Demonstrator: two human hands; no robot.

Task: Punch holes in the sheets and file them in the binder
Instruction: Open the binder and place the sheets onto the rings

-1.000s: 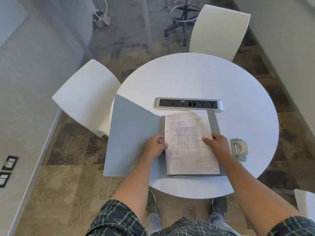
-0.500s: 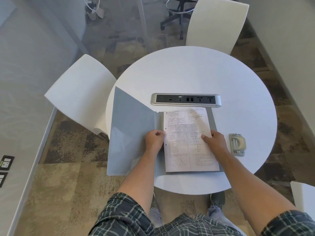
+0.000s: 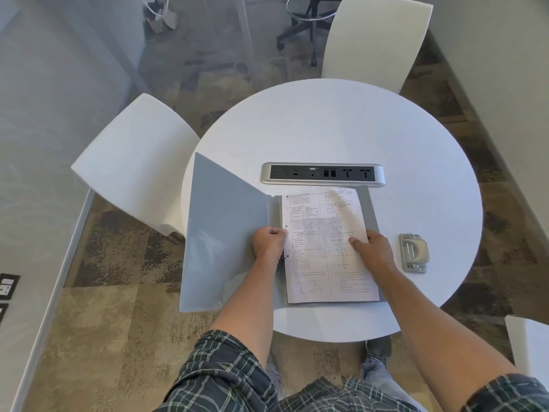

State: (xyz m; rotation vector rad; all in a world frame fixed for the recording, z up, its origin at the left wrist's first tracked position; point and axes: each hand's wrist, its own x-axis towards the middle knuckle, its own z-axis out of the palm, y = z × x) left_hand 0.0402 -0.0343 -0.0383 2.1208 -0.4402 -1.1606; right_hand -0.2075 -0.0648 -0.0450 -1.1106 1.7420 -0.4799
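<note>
Both hands are seating the printed white paper sheets [image 3: 326,245] in the open grey plastic binder [image 3: 222,233]: left hand [image 3: 269,243] is pinching the punched edge, right hand [image 3: 372,251] is pressing flat-fingered. Best aligning holes first.

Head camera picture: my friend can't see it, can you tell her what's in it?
A person's two hands, left hand and right hand, hold printed sheets in an open grey binder on a round white table. A hole punch lies to the right.
</note>
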